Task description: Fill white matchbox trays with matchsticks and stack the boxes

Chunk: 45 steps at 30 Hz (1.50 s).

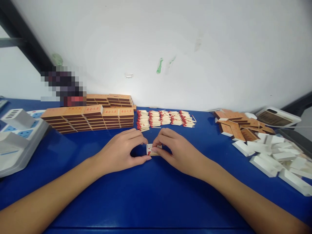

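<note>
A small white matchbox tray point(147, 149) with red-tipped matches in it lies on the blue table between my hands. My left hand point(124, 148) grips the tray's left end, thumb at the near side and fingers at the far side. My right hand point(172, 146) is closed over the tray's right part, its thumb and fingers pinched together on the matches point(151, 152) inside. Those fingers hide much of the tray. Just beyond lie several heaps of loose matches point(164, 118) in a row, red heads mostly to the left.
Closed matchboxes point(95, 118) are stacked at the back left, near a power strip point(26, 143) with plugs. To the right lie orange box sleeves point(235, 125) and a pile of white trays point(275, 154), with a phone point(279, 117) behind. A white wall point(185, 48) rises at the table's back.
</note>
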Each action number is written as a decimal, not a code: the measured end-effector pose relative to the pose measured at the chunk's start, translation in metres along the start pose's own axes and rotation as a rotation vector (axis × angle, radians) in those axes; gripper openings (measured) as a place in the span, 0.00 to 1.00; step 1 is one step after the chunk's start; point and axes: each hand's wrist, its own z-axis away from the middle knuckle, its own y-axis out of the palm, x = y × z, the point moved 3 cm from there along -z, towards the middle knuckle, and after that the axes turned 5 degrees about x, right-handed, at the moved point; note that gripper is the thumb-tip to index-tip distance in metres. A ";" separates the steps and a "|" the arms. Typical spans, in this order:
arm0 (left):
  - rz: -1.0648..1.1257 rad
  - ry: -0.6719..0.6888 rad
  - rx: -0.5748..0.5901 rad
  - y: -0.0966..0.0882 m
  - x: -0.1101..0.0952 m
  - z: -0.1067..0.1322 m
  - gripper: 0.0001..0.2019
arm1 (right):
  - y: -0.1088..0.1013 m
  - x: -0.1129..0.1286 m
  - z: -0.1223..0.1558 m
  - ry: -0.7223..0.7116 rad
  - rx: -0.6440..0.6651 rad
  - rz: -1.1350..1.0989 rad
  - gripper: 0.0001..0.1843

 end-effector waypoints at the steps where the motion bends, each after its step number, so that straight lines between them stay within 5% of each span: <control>1: 0.003 0.005 0.000 0.000 0.000 0.000 0.11 | 0.001 0.000 0.000 0.000 0.002 0.001 0.02; 8: 0.005 0.002 0.011 0.002 0.001 0.000 0.12 | -0.007 -0.013 0.000 0.021 -0.052 0.031 0.03; 13: 0.007 -0.003 0.019 0.002 0.001 0.000 0.12 | -0.017 -0.057 -0.003 0.130 -0.207 0.185 0.02; 21: 0.013 -0.002 0.020 0.003 -0.002 0.001 0.12 | -0.018 -0.098 -0.014 0.119 -0.189 0.234 0.03; 32: 0.010 -0.017 0.010 0.003 0.003 0.001 0.12 | -0.023 -0.081 -0.007 0.107 -0.135 0.132 0.06; 38: -0.004 -0.023 -0.011 0.002 0.002 0.000 0.12 | -0.021 -0.037 -0.003 0.155 -0.027 -0.081 0.08; 45: 0.006 -0.013 -0.012 0.001 0.000 0.000 0.11 | -0.002 -0.001 0.001 0.059 0.054 -0.012 0.04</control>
